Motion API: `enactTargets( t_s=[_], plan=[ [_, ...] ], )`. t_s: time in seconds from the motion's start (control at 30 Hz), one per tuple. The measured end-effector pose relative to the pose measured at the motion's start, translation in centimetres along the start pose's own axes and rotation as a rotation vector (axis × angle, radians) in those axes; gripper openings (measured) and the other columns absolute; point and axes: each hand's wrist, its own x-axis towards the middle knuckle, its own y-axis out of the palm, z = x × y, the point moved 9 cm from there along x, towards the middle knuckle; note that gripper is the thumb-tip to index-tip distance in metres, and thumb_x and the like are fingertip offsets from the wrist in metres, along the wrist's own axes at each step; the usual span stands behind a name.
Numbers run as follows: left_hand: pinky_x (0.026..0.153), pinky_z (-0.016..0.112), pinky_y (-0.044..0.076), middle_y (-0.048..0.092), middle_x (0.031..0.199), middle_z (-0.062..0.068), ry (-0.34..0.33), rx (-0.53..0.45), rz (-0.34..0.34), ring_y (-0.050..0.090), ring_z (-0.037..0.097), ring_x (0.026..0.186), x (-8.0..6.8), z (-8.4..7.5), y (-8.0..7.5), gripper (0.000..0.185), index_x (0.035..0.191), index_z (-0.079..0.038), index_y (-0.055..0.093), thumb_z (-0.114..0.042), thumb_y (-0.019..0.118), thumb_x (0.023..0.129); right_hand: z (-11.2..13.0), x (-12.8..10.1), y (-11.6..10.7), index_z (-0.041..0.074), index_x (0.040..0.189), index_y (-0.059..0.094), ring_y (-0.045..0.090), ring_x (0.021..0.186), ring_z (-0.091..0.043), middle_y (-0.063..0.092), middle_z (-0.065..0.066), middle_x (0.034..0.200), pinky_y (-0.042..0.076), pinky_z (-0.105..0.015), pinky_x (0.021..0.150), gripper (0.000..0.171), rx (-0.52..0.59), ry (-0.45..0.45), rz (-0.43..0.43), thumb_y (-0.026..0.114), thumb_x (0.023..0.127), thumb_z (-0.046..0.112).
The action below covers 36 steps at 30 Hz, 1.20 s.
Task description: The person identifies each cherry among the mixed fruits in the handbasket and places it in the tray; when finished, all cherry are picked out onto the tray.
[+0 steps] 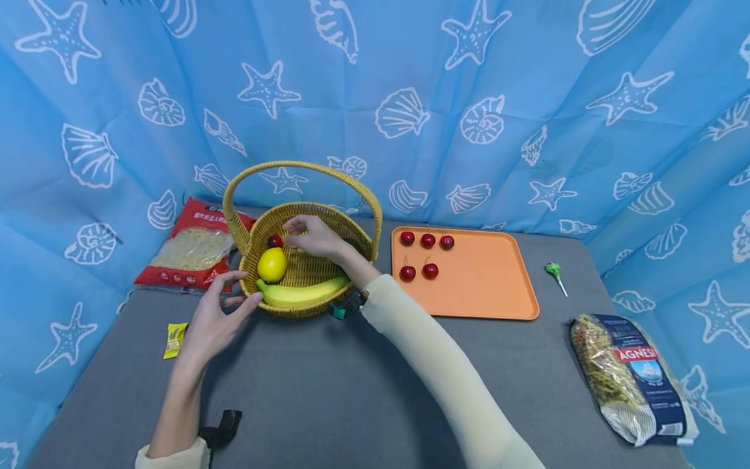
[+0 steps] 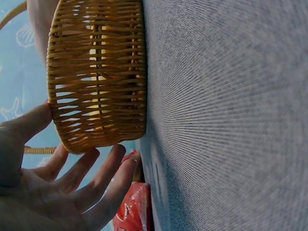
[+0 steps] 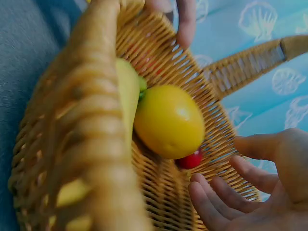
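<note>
A wicker basket (image 1: pixel 300 165) with a tall handle stands at the back of the table. Inside lie a yellow lemon (image 1: pixel 272 265), a banana (image 1: pixel 301 294) along the near side, and a red cherry (image 1: pixel 274 241) behind the lemon. My right hand (image 1: pixel 313 236) is in the basket beside the cherry; the right wrist view shows its fingers (image 3: pixel 224 192) loosely bent with nothing between them. At the basket's left end, my left hand (image 1: pixel 218 319) touches the rim with its thumb, its other fingers spread along the outside. Several cherries (image 1: pixel 428 240) lie on an orange tray (image 1: pixel 474 286).
A red bag of pasta (image 1: pixel 193 244) lies behind and left of the basket, a small yellow packet (image 1: pixel 175 340) nearer on the left. Right of the tray are a green lollipop (image 1: pixel 553 269) and an Agnesi pasta bag (image 1: pixel 633 378). A blue curtain (image 1: pixel 363 85) hangs behind the table.
</note>
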Motion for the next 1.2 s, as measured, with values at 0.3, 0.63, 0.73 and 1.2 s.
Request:
enactTargets(
  t_s=[0.3,0.63,0.73,1.2],
  plan=[
    [0.106,0.065,0.058,0.034,0.172,0.027,0.011,-0.001,0.003,0.057,0.052,0.141,0.0,-0.1,0.0,0.075,0.163,-0.014,0.037,-0.055,0.064,0.106,-1.6,1.7,2.1,0.009,0.162,0.048,0.062,0.141,-0.034,0.053,-0.018,0.163,0.058,-0.045,0.113,0.050,0.038,0.094,-0.041,0.046,0.118,0.032],
    [0.106,0.065,0.058,0.033,0.174,0.027,0.005,-0.005,0.008,0.056,0.052,0.142,-0.1,0.0,0.0,0.077,0.164,-0.014,0.037,-0.056,0.064,0.106,-1.8,2.1,3.9,0.009,0.165,0.045,0.054,0.152,-0.029,0.054,-0.015,0.165,0.044,-0.046,0.128,0.051,0.011,0.100,-0.037,0.042,0.119,0.032],
    [0.106,0.066,0.057,0.033,0.174,0.027,0.008,-0.007,0.006,0.056,0.052,0.142,-0.1,0.0,0.1,0.077,0.164,-0.014,0.037,-0.056,0.064,0.106,-1.8,2.1,3.8,0.006,0.162,0.049,0.059,0.144,-0.030,0.055,-0.016,0.162,0.052,-0.042,0.119,0.048,0.050,0.106,-0.083,0.046,0.118,0.026],
    [0.107,0.067,0.056,0.031,0.174,0.027,0.005,-0.014,0.017,0.054,0.052,0.144,-0.2,0.0,0.0,0.078,0.165,-0.016,0.036,-0.058,0.064,0.105,1.1,-4.3,-0.6,0.009,0.144,0.065,0.079,0.110,-0.029,0.067,-0.012,0.141,0.063,-0.030,0.085,0.039,0.133,-0.130,-0.286,0.071,0.106,0.015]
  ],
)
